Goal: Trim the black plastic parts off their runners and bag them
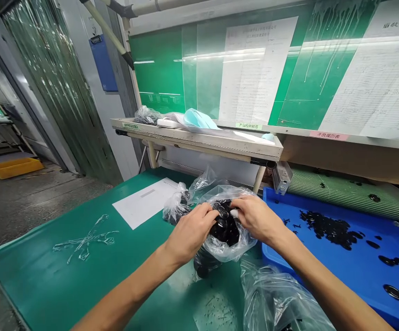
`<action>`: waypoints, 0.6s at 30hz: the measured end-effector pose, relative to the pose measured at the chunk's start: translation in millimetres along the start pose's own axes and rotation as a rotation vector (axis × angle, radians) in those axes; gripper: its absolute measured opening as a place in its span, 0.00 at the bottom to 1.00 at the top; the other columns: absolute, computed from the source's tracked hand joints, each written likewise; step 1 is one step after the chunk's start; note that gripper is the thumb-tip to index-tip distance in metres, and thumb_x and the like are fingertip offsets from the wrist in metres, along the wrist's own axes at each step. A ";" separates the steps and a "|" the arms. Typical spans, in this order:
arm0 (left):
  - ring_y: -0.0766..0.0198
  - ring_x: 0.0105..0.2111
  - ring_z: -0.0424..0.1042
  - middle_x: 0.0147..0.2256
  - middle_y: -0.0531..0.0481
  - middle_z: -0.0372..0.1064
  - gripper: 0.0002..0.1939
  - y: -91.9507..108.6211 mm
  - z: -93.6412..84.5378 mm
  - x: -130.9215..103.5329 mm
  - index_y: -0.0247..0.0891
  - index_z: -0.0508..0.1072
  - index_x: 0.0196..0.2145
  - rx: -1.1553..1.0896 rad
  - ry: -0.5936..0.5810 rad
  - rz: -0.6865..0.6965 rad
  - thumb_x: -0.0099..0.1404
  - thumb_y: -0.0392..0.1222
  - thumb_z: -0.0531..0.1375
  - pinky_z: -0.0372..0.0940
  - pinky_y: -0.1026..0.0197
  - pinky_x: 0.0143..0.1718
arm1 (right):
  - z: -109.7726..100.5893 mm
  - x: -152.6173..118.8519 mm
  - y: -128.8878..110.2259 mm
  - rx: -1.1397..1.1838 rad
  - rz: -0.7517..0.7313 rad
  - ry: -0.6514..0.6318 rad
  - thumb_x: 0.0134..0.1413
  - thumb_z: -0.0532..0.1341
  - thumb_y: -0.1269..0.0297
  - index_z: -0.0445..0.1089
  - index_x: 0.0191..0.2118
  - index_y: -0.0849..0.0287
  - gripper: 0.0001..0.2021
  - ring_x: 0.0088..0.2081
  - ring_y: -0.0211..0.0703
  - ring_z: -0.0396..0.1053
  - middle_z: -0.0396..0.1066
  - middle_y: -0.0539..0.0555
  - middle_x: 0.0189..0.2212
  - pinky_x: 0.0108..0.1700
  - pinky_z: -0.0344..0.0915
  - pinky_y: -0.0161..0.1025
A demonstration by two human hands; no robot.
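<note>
A clear plastic bag [232, 250] full of shiny black round parts [224, 225] stands open on the green table mat [99, 285]. At the left side of its mouth is my left hand [190, 232], fingers curled together at the black parts and the film; what they pinch is hidden. My right hand [256, 217] has its fingers closed on the bag's right rim, with something small and white at a fingertip. A second knotted bag of black parts [177, 207] lies just behind and to the left.
Right of the bag, a blue tray [351, 271] holds scattered black pieces under a green ribbed conveyor [344, 191]. Another clear bag [278, 299] lies in front. White paper [146, 202] and clear plastic strips [85, 240] are on the left. A shelf [199, 140] stands behind.
</note>
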State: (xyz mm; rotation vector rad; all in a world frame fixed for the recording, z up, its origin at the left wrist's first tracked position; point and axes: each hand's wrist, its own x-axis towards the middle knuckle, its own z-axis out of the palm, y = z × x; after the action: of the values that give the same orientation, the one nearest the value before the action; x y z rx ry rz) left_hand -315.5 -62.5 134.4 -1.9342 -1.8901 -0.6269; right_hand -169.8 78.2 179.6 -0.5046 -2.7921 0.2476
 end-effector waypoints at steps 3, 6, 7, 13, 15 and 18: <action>0.60 0.34 0.69 0.35 0.48 0.67 0.10 -0.1 -2.8 4.7 0.40 0.70 0.44 0.052 -0.062 0.005 0.70 0.34 0.50 0.62 0.65 0.26 | -6.4 -12.8 3.4 0.290 0.047 0.025 0.60 0.52 0.68 0.71 0.38 0.58 0.10 0.30 0.37 0.66 0.69 0.50 0.30 0.35 0.61 0.36; 0.61 0.30 0.68 0.34 0.47 0.67 0.11 0.2 -5.5 13.8 0.39 0.71 0.41 0.126 -0.162 -0.009 0.69 0.33 0.50 0.59 0.65 0.22 | -6.8 -29.9 4.0 0.939 0.187 -0.032 0.57 0.59 0.60 0.70 0.37 0.60 0.08 0.23 0.34 0.64 0.66 0.47 0.23 0.29 0.62 0.35; 0.61 0.29 0.68 0.34 0.47 0.67 0.11 -0.2 -6.7 16.9 0.39 0.71 0.40 0.136 -0.194 -0.017 0.68 0.33 0.50 0.59 0.65 0.22 | -5.1 -36.5 3.0 1.149 0.235 -0.051 0.54 0.62 0.58 0.69 0.36 0.60 0.10 0.23 0.33 0.63 0.65 0.47 0.23 0.28 0.62 0.34; 0.63 0.30 0.70 0.35 0.48 0.70 0.09 -9.4 -24.0 15.3 0.39 0.71 0.42 -0.496 -0.064 -0.283 0.69 0.41 0.52 0.66 0.60 0.30 | 17.0 -84.5 -13.8 1.635 0.426 -0.190 0.49 0.68 0.52 0.68 0.32 0.62 0.17 0.21 0.28 0.61 0.68 0.50 0.24 0.23 0.60 0.28; 0.66 0.25 0.68 0.31 0.49 0.70 0.11 -12.9 -29.0 5.1 0.37 0.70 0.42 -0.922 -0.025 -0.499 0.69 0.45 0.53 0.66 0.62 0.27 | 28.0 -100.3 -19.5 1.715 0.505 -0.226 0.47 0.69 0.52 0.68 0.33 0.61 0.17 0.24 0.31 0.65 0.69 0.51 0.28 0.22 0.59 0.27; 0.68 0.27 0.69 0.36 0.44 0.71 0.10 -13.9 -28.4 -13.8 0.35 0.69 0.41 -1.423 0.041 -0.752 0.67 0.45 0.56 0.65 0.67 0.23 | 47.2 -116.6 -24.8 1.881 0.552 -0.253 0.39 0.73 0.54 0.69 0.36 0.58 0.20 0.32 0.35 0.69 0.67 0.52 0.37 0.23 0.60 0.26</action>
State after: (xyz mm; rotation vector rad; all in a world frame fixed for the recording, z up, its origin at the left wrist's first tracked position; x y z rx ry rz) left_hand -331.2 -89.1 149.9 -1.5210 -2.3152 -2.7538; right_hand -87.9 7.3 111.1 -0.5837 -1.3035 2.5801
